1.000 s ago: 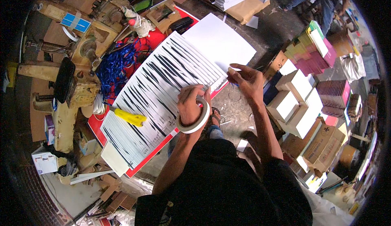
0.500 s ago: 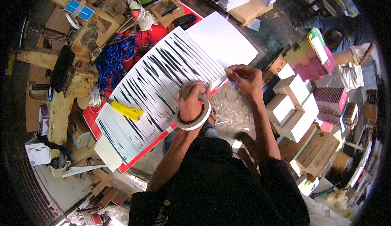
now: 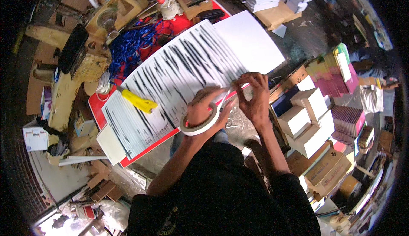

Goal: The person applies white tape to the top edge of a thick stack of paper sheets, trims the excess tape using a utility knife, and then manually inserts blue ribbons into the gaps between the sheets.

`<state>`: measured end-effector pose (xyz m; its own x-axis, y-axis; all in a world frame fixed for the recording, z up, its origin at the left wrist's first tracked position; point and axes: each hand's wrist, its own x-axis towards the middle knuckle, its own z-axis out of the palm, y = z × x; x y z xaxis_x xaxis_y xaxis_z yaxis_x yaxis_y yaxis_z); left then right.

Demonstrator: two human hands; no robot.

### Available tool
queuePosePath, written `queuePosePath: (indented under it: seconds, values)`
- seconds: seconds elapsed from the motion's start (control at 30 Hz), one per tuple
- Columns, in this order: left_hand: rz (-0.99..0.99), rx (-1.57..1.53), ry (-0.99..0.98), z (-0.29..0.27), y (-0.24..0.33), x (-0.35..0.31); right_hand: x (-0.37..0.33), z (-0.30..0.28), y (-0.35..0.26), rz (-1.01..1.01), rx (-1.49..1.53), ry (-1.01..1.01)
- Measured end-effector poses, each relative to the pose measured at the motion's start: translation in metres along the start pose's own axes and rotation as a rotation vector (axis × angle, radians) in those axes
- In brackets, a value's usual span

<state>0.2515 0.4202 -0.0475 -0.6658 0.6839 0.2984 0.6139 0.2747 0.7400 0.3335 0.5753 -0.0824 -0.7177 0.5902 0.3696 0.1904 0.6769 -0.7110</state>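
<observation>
A white roll of tape (image 3: 198, 130) hangs around my left hand (image 3: 203, 108), whose fingers are bent and close on it. A pale strip of tape (image 3: 222, 94) shows between my hands, slightly blurred. My right hand (image 3: 255, 100) is beside it, thumb and forefinger pinched on the strip's end. Beneath and beyond both hands lies a fanned row of overlapping white sheets (image 3: 170, 72) with dark streaks along their edges. Resting on its left part is a yellow-handled cutter (image 3: 139, 101). A blank white sheet (image 3: 249, 40) lies at the row's far right end.
The sheets lie on a red board (image 3: 99, 105). Blue string (image 3: 132, 44) lies tangled behind them, near a wooden machine (image 3: 91, 59). White box-shaped stacks (image 3: 309, 119), pink-edged stacks (image 3: 345, 119) and a cardboard box (image 3: 329, 170) stand at right. A person (image 3: 368, 59) is at far right.
My right hand has come left and down toward my left hand. The left thumb has opened out, and a strip of tape now shows between the hands. The whole view has shifted slightly.
</observation>
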Motion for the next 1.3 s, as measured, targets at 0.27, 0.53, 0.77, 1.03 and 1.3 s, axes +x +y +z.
queuePosePath:
  seconds: [0.27, 0.53, 0.77, 1.03, 1.3]
  values:
    - [-0.411, -0.122, 0.274, -0.131, -0.053, -0.129, -0.003, 0.004, -0.011, -0.078, -0.004, -0.004]
    - [-0.709, -0.065, 0.32, -0.211, -0.069, -0.182, -0.027, 0.026, -0.038, -0.076, -0.018, -0.011]
    - [-0.748, -0.041, 0.307, -0.249, -0.104, -0.215, -0.045, 0.046, -0.071, -0.085, -0.038, -0.032]
    - [-0.663, -0.287, 0.313, -0.25, -0.132, -0.232, -0.07, 0.072, -0.1, -0.099, -0.077, -0.021]
    - [-0.652, -0.316, 0.304, -0.255, -0.145, -0.245, -0.093, 0.093, -0.128, -0.129, -0.059, -0.037]
